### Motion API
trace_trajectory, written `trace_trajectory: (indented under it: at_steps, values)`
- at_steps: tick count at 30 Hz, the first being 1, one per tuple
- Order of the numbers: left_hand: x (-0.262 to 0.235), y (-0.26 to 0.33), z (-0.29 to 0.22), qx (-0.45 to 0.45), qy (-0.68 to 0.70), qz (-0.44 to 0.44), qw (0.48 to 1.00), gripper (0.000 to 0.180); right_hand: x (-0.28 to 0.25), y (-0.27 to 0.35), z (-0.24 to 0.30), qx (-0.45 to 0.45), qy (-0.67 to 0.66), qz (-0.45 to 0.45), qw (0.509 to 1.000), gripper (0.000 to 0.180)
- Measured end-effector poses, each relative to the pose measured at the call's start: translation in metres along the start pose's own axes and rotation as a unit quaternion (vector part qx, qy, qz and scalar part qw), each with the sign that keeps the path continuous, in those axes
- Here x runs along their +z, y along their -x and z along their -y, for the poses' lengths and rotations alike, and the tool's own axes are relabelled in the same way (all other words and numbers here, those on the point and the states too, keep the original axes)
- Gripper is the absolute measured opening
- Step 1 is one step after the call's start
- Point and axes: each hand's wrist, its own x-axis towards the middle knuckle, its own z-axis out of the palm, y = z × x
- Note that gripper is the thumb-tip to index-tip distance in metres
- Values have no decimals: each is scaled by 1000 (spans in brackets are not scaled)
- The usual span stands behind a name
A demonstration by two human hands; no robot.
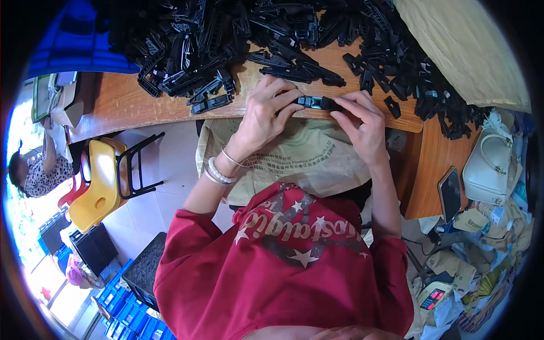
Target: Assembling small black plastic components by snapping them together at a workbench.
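Crates, blue ones, stacked at lower left — contents too small to make out. Now the left hand pinches one end of a slim black plastic part, pale light glinting off its middle, held just over the front edge of the wooden table. Its right end looks blockier and duller, and there's the right hand, thumb and fingers pinching it! Farther right, a white handbag sits near a dark phone — the bag's contents hidden.
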Motion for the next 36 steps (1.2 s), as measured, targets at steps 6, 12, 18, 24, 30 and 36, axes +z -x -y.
trace_trajectory:
  at_steps: [6,12,18,24,30,36]
  values:
    - [-1,0,1,8,3,5,1000,21,3,-4,3,-1,-19,7,1000,28]
    - [3,2,-1,40,2,7,999,23,17,-2,11,-13,-10,-4,1000,27]
    - [-15,1,-3,9,-7,-6,1000,40,3,25,2,-23,39,-113,993,21]
    - [-3,-6,9,104,-197,-27,975,22,-25,26,-23,61,336,-242,908,26]
    - [-4,17,7,155,-165,-62,972,22,-15,24,-10,99,-30,-251,962,23]
    - [-12,3,1,-9,-76,-37,996,24,1,10,6,208,-227,-58,950,23]
